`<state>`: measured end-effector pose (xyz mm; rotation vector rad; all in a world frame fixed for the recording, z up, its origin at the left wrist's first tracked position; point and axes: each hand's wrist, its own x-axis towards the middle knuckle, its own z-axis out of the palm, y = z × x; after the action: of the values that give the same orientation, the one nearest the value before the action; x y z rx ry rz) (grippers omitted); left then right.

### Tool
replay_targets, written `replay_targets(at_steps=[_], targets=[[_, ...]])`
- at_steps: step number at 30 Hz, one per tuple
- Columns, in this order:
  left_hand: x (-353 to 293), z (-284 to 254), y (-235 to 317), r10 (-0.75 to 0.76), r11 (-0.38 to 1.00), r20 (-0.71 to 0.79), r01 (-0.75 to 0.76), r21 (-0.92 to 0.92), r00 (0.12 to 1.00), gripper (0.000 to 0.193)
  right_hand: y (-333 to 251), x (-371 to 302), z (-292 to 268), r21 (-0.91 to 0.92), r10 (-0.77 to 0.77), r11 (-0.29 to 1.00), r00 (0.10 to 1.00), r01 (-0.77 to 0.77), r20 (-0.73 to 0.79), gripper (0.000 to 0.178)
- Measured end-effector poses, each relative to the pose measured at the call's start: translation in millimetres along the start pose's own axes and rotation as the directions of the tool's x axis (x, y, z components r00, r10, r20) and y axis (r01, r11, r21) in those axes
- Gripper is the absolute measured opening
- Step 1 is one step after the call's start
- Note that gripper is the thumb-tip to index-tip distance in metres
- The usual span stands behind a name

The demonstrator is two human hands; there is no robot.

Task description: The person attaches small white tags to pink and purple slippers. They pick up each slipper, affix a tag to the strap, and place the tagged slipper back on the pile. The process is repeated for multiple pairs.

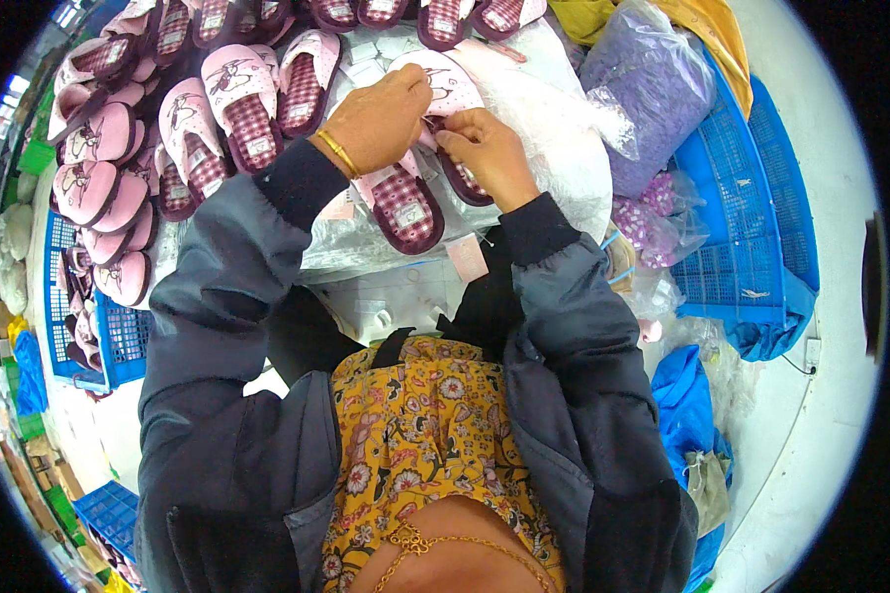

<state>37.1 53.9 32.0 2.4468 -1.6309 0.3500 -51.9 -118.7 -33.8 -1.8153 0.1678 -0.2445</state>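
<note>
Both my hands meet over a pink slipper (pixel 445 85) with a drawn figure on its upper and a dark checked insole. My left hand (pixel 378 121) is closed, its fingertips pinched together beside the slipper's opening; what they hold is too small to tell. With bent fingers, my right hand (pixel 487 156) pinches the edge of the slipper's upper from the right. A second slipper (pixel 405 210) lies just left of it, heel toward me. Below them a pale pink card tag (pixel 468 258) shows at the table's front edge.
Rows of matching slippers (pixel 237 94) cover the table's left and far side. Plastic sheeting (pixel 554 138) lies on the tabletop. At right stand a clear bag of purple pieces (pixel 653 79) and blue plastic crates (pixel 727 217); another blue crate (pixel 124 341) holds slippers at left.
</note>
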Motion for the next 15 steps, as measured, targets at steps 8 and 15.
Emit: replay_targets(at_steps=[8, 15], targets=[[-8.4, -21.7, 21.0, 0.015, 0.996, -0.204, -0.032, -0.084, 0.979, 0.015, -33.3, -14.7, -0.6, 0.389, 0.009, 0.919, 0.987, -0.070, 0.157, 0.019], [-47.6, -25.4, 19.7, -0.082, 0.980, -0.325, 0.017, -0.196, 0.942, 0.012, -10.7, -11.9, -5.6, 0.552, -0.033, 0.834, 0.998, 0.003, 0.044, 0.020]])
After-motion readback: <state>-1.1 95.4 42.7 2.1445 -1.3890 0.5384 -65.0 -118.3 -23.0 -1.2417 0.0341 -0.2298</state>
